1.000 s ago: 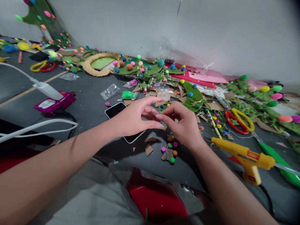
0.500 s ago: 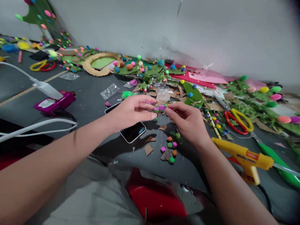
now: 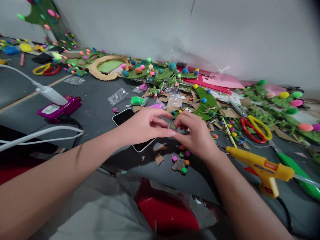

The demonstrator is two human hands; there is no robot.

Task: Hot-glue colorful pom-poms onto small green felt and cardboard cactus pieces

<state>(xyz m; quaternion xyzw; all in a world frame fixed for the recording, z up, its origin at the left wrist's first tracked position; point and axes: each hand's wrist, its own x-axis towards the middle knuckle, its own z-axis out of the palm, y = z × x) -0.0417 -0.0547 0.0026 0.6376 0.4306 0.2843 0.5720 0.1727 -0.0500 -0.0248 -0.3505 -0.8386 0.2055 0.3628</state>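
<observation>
My left hand (image 3: 150, 125) and my right hand (image 3: 196, 133) meet above the table, fingertips pinched round a small purple and green piece (image 3: 171, 127). Fingers cover most of it, so its exact kind is unclear. Under my left hand lies a phone (image 3: 124, 116) with a dark screen. Below my right hand, a small grey piece (image 3: 179, 164) rests on the table, ringed by several coloured balls. Cardboard scraps (image 3: 159, 159) lie just left of it.
A yellow glue gun (image 3: 260, 166) and red-and-yellow scissors (image 3: 255, 128) lie at the right. Green leaf shapes with coloured balls (image 3: 162, 73) line the wall. A purple device (image 3: 60, 110) with a white plug and cables sits left. A green packet (image 3: 138, 101) lies behind the phone.
Both hands have moved slightly down towards me, with the small purple and green piece. My right-hand fingers have curled in, and the piece is now more covered.
</observation>
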